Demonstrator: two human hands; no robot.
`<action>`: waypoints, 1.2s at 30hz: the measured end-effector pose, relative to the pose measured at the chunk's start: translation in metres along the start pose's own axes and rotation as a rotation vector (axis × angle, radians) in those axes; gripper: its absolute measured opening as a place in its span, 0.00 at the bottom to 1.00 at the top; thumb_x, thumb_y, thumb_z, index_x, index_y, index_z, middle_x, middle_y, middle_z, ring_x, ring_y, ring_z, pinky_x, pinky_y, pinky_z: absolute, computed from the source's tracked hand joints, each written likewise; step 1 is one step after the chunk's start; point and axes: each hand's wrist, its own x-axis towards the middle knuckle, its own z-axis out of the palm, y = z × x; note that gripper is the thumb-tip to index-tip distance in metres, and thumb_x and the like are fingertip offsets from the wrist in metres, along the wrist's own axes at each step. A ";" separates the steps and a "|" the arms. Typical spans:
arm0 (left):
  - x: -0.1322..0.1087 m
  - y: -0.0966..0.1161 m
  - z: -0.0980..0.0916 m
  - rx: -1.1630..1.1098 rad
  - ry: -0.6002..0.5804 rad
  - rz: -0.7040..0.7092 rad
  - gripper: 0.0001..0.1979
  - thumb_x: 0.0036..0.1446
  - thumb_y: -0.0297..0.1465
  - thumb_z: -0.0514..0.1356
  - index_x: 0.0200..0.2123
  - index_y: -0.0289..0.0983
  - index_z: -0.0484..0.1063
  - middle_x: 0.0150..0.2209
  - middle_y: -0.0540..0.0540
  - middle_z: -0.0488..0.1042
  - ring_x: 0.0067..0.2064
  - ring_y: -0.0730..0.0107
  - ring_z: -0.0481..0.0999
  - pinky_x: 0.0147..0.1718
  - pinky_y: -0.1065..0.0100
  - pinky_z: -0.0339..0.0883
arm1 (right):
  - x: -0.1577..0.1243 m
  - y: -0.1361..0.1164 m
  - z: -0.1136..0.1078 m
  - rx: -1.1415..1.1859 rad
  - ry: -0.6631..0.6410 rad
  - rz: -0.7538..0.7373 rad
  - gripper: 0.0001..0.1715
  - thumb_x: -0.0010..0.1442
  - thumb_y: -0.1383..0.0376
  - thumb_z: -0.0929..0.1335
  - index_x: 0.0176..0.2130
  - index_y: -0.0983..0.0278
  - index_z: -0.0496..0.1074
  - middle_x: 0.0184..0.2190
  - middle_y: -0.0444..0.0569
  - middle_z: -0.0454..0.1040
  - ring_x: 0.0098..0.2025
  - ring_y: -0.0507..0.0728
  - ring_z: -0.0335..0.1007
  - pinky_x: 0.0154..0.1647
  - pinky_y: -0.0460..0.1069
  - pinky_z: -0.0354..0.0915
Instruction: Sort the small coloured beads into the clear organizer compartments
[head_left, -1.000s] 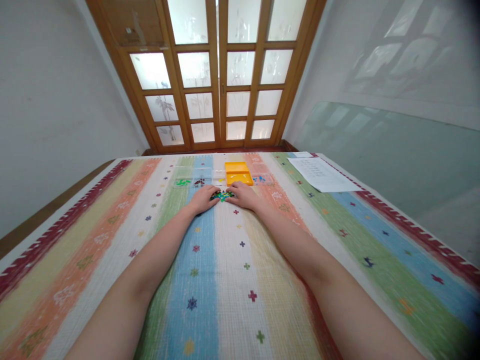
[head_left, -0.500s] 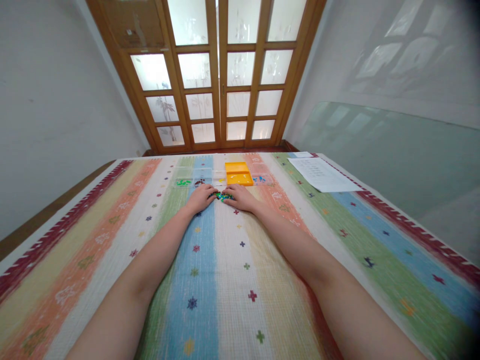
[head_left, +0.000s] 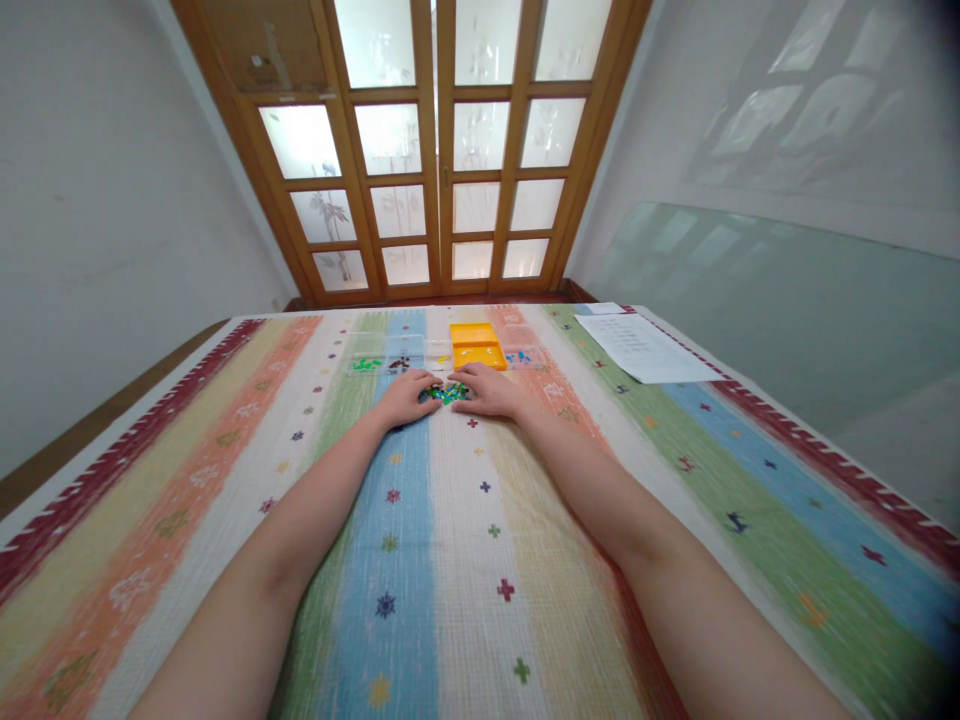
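Note:
A pile of small mixed pieces [head_left: 448,393], mostly green with blue, yellow and dark ones, lies on the cloth between my hands. The pieces are too small to tell their kind. My left hand [head_left: 407,397] curves around the pile's left side, thumb and fingers apart. On the opposite side my right hand [head_left: 487,390] rests with its fingers spread and bent at the pile's edge. Both hands touch the pieces, and neither visibly grips one. Just behind them stands an open orange box [head_left: 478,357] with small white pieces inside.
Clear boxes hold green pieces [head_left: 366,364], dark red pieces [head_left: 399,364] and blue pieces [head_left: 519,358]. A few yellow pieces [head_left: 442,360] sit beside the orange box. Printed paper [head_left: 645,348] lies at the back right of the striped tablecloth [head_left: 465,560].
My hands have drawn slightly apart, and more of the pile shows between them. The boxes and the paper stay where they were.

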 end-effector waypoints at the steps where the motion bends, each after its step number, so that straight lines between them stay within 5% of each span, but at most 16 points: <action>1: 0.000 0.000 0.000 0.001 -0.008 0.007 0.19 0.63 0.40 0.64 0.55 0.42 0.78 0.54 0.41 0.77 0.57 0.54 0.74 0.60 0.53 0.66 | -0.001 0.001 -0.004 -0.024 -0.021 0.012 0.38 0.62 0.45 0.75 0.64 0.58 0.72 0.58 0.58 0.73 0.59 0.67 0.69 0.60 0.59 0.64; 11: 0.001 -0.003 0.002 -0.002 0.023 -0.018 0.14 0.67 0.33 0.59 0.52 0.41 0.79 0.52 0.41 0.77 0.56 0.57 0.74 0.60 0.53 0.67 | -0.007 0.011 -0.010 -0.102 -0.020 0.154 0.25 0.65 0.46 0.72 0.55 0.56 0.79 0.49 0.55 0.74 0.52 0.63 0.71 0.51 0.54 0.65; 18: 0.000 -0.006 0.001 -0.006 0.055 -0.024 0.14 0.65 0.33 0.59 0.51 0.40 0.79 0.51 0.41 0.77 0.55 0.55 0.73 0.59 0.52 0.68 | -0.009 0.019 -0.012 0.120 0.006 0.168 0.19 0.69 0.53 0.70 0.53 0.60 0.80 0.48 0.53 0.75 0.50 0.59 0.72 0.53 0.52 0.66; 24: 0.000 0.000 -0.001 -0.006 0.045 -0.032 0.14 0.65 0.34 0.60 0.50 0.41 0.80 0.51 0.41 0.77 0.56 0.55 0.74 0.59 0.51 0.68 | -0.009 0.030 -0.017 0.194 -0.155 0.208 0.30 0.60 0.59 0.76 0.60 0.60 0.75 0.51 0.52 0.77 0.47 0.60 0.74 0.47 0.51 0.67; 36: 0.003 0.026 -0.007 -0.060 -0.064 0.129 0.12 0.64 0.32 0.61 0.47 0.46 0.83 0.55 0.44 0.76 0.60 0.54 0.72 0.64 0.49 0.63 | -0.008 0.025 -0.007 0.130 -0.068 0.166 0.17 0.68 0.60 0.70 0.54 0.58 0.80 0.43 0.49 0.78 0.41 0.56 0.73 0.44 0.49 0.64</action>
